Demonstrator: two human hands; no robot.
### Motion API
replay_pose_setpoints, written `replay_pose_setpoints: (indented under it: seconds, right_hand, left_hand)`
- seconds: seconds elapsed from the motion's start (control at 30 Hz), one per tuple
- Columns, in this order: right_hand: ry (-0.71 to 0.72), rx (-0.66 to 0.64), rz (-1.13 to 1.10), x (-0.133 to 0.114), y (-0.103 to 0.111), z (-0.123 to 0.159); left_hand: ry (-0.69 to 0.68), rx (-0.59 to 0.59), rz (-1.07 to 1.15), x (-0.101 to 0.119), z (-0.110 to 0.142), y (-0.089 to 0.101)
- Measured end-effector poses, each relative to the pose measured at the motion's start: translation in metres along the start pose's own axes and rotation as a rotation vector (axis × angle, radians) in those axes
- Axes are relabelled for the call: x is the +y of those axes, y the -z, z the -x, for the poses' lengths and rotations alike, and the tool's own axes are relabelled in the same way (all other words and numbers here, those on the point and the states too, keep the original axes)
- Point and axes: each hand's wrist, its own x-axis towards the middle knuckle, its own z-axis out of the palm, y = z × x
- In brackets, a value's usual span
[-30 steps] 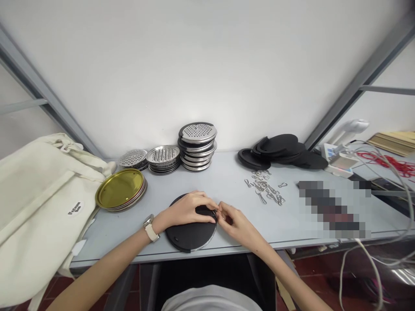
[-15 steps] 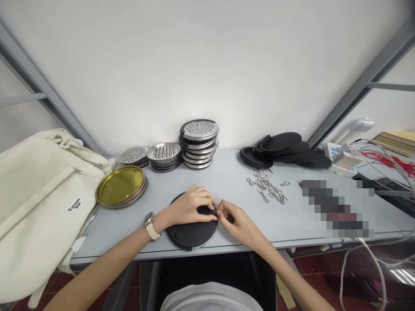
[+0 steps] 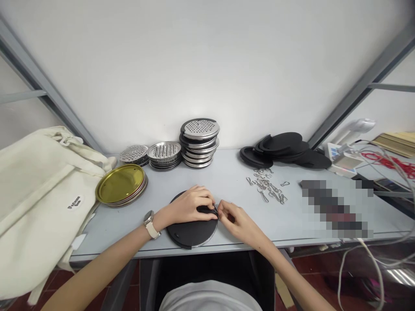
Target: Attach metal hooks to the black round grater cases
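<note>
Nearest us, the front edge of the surface (image 3: 253,235) runs across just beyond our lap. The round black disc (image 3: 194,236) lies flat there, its near rim close to that edge, so we have little room on our side of it. To its right, a broad strip of surface stretches as far as the blurred patch (image 3: 337,209); to its left, a narrower strip reaches the pale cloth bag (image 3: 39,198), which leans in over the left end.

Our left hand (image 3: 191,205) rests across the top of the disc, thumb and forefinger spread apart with their tips at its right rim. Our right hand (image 3: 238,220) comes in from the other side, its thumb and forefinger pinched together on a small metal clip (image 3: 215,209) at that rim. The clip is mostly hidden, so we cannot tell whether it passes through the disc.

Farther out, we have the gold lids (image 3: 119,183) stacked on the left and loose metal clips (image 3: 267,185) heaped on the right, well apart from both hands. Behind them, the grater stacks (image 3: 164,151) and the heaped black covers (image 3: 281,144) stand along the back, near the white wall (image 3: 194,56), with a gap between the two groups.
</note>
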Motion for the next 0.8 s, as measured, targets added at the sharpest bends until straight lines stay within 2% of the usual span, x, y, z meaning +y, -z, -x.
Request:
replay_pose_setpoints:
  seconds: [0.2, 0.37, 0.6, 0.8]
  right_hand:
    - [-0.012, -0.009, 0.039, 0.000, 0.000, 0.000]
    - [-0.041, 0.017, 0.026, 0.000, -0.003, -0.001]
    - [-0.126, 0.143, 0.086, -0.002, -0.016, -0.006]
    - [-0.125, 0.211, 0.158, -0.002, -0.023, -0.004]
  left_hand:
    - [0.003, -0.028, 0.032, 0.004, -0.001, 0.002]
    - [0.062, 0.031, 0.030, 0.006, -0.002, 0.003]
    - [0.079, 0.054, -0.022, 0.005, -0.002, 0.001]
    - [0.085, 0.053, -0.064, 0.006, -0.002, 0.001]
